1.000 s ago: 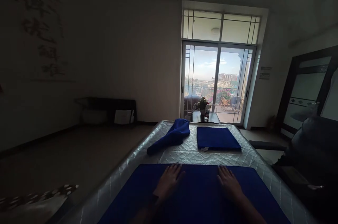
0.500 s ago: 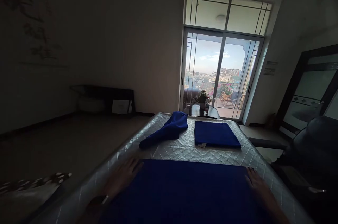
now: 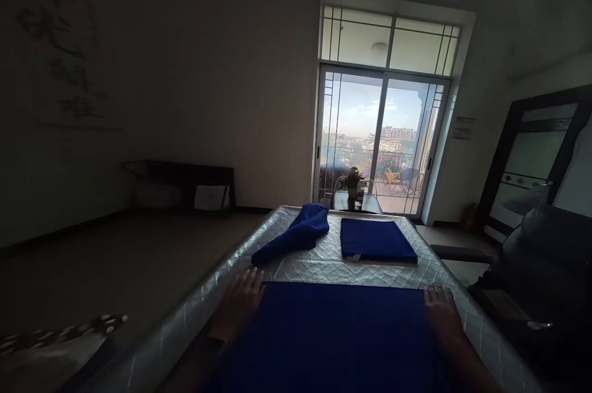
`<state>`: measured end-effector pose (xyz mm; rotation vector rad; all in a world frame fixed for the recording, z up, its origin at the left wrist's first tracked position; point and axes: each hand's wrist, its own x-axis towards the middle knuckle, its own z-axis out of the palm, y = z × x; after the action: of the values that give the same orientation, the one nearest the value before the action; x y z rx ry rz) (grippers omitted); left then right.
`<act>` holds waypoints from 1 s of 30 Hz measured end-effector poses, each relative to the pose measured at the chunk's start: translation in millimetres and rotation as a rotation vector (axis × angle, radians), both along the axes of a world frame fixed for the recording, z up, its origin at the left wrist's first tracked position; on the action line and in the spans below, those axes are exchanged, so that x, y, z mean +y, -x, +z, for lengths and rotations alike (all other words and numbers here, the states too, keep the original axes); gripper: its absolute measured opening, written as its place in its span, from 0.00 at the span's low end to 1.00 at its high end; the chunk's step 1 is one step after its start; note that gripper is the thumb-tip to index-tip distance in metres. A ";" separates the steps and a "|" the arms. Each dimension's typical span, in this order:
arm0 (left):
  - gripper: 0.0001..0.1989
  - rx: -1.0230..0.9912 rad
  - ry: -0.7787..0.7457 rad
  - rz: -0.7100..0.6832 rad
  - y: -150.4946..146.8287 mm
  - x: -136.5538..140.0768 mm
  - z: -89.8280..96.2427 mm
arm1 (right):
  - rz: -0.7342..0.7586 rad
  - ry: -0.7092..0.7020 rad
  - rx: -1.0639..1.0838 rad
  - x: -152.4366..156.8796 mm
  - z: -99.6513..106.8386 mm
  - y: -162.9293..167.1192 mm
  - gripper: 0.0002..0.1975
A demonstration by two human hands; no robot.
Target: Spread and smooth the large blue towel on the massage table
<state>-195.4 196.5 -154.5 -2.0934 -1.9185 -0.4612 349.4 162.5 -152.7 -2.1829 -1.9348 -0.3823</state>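
With both hands flat and unclenched, left hand [image 3: 239, 310] and right hand [image 3: 440, 313] at the blue cloth's [image 3: 342, 331] far corners, uneven pulling could wrinkle it on the slick mattress [image 3: 324, 263].

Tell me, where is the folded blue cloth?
The folded cloth lies flat at the far right of the mattress, beside the bunched cloth on its left and just in front of the balcony door.
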 end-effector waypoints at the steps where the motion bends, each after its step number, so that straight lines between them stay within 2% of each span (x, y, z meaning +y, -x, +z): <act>1: 0.26 -0.009 0.018 -0.068 -18.4 -4.3 6.3 | 0.020 0.019 0.006 -1.0 5.1 18.4 0.30; 4: 0.25 -0.052 0.100 -0.257 -86.0 -14.7 14.8 | 0.174 0.084 0.023 -0.7 10.7 88.0 0.29; 8: 0.23 -0.103 0.113 -0.394 -166.1 -14.8 2.1 | 0.402 0.191 0.150 4.1 3.9 172.4 0.29; 11: 0.25 -0.170 0.135 -0.442 -190.4 -7.1 -15.4 | 0.483 0.254 0.208 5.3 -0.1 198.9 0.30; 15: 0.26 -0.187 0.174 -0.489 -189.8 -0.8 -25.3 | 0.513 0.258 0.243 2.2 1.9 201.0 0.31; 19: 0.29 -0.172 0.284 -0.448 -179.3 -1.6 -14.2 | 0.482 0.261 0.270 2.7 5.8 188.5 0.31; 22: 0.32 -0.160 0.344 -0.324 -149.3 -0.6 -4.7 | 0.386 0.275 0.251 5.5 5.4 149.8 0.32; 26: 0.33 -0.128 0.334 -0.193 -63.1 9.1 -7.9 | 0.237 0.252 0.134 6.7 -5.5 51.7 0.30; 28: 0.32 -0.112 0.281 -0.125 -14.4 16.7 -18.2 | 0.175 0.213 0.060 8.1 -16.3 2.2 0.29; 30: 0.29 -0.064 0.218 -0.066 24.2 24.5 -31.5 | 0.090 0.158 0.064 11.5 -28.9 -33.8 0.29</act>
<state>-219.6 221.0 -186.1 -2.3092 -2.0216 -0.3507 383.2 174.0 -181.6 -2.1617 -2.0828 -0.1475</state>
